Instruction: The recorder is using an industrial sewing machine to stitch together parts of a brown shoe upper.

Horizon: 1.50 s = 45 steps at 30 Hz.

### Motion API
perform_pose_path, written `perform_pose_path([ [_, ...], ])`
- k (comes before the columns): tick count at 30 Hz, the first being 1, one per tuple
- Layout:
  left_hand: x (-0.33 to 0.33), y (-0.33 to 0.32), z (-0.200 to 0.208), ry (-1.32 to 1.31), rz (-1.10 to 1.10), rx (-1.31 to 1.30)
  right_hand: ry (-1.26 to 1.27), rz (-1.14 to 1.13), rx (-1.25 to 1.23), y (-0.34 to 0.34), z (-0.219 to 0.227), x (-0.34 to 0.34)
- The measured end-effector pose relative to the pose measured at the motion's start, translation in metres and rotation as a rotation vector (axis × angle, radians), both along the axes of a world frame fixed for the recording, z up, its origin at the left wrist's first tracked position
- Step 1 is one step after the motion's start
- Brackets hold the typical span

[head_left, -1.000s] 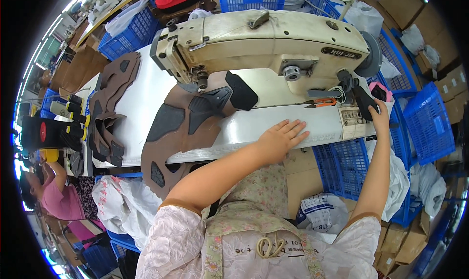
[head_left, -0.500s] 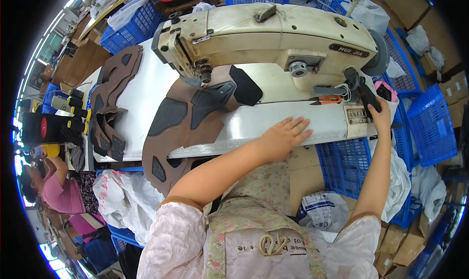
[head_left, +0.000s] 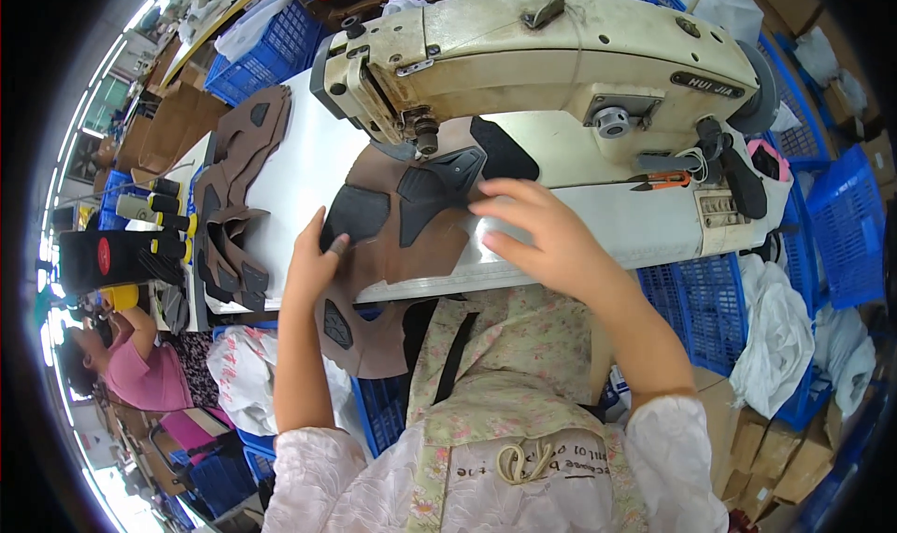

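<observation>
A brown shoe-upper piece point(head_left: 420, 256) with black patches lies on the white machine table, its upper part under the head of the sewing machine point(head_left: 523, 61). The lower end of the piece hangs past the table's front edge. At its left edge is my left hand point(head_left: 316, 260), thumb and forefinger apart, the thumb touching the piece by a black patch. My right hand point(head_left: 551, 243) is at the right side of the piece, fingers spread and a little blurred, holding nothing. Whether its fingertips touch the piece I cannot tell.
More brown upper pieces point(head_left: 245, 150) are stacked at the table's left. Orange-handled thread snips point(head_left: 662, 180) lie on the machine bed near a black lever point(head_left: 743, 183). Thread spools point(head_left: 168, 223) stand far left, near another person point(head_left: 149, 369). Blue crates point(head_left: 696, 304) surround the table.
My right hand has let go of the black lever and moved left to the piece. My left hand has left the tabletop for the piece's left edge. The view has shifted slightly.
</observation>
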<state>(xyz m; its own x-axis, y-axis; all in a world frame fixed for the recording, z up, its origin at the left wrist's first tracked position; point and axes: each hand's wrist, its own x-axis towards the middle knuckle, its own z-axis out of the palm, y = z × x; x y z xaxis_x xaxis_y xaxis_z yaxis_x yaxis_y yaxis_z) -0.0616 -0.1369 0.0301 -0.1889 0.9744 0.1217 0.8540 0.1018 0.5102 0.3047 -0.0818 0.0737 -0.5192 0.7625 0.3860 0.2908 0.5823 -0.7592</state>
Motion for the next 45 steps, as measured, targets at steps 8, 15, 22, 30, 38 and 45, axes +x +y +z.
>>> perform_pose_path([
  [8, 0.042, -0.017, 0.014, -0.038, -0.133, -0.077, -0.919, 0.072, -0.201, 0.074, -0.009, -0.068],
  [15, 0.092, -0.046, 0.021, -0.033, -0.314, -0.127, -1.328, 0.054, -0.052, 0.097, 0.003, -0.091],
  [22, 0.081, 0.002, 0.035, -0.101, -0.404, 0.001, -1.185, -0.106, 0.184, 0.089, -0.021, -0.068],
  [30, 0.017, 0.118, 0.002, 0.225, -0.858, 0.187, -0.508, -0.060, 0.355, 0.010, -0.028, -0.137],
  [38, 0.015, 0.126, 0.000, 0.203, -0.926, 0.194, -0.529, -0.279, 0.358, 0.009, -0.058, -0.172],
  [45, 0.018, 0.132, -0.010, 0.269, -0.859, 0.326, -0.610, -0.260, 0.343, 0.011, -0.057, -0.169],
])
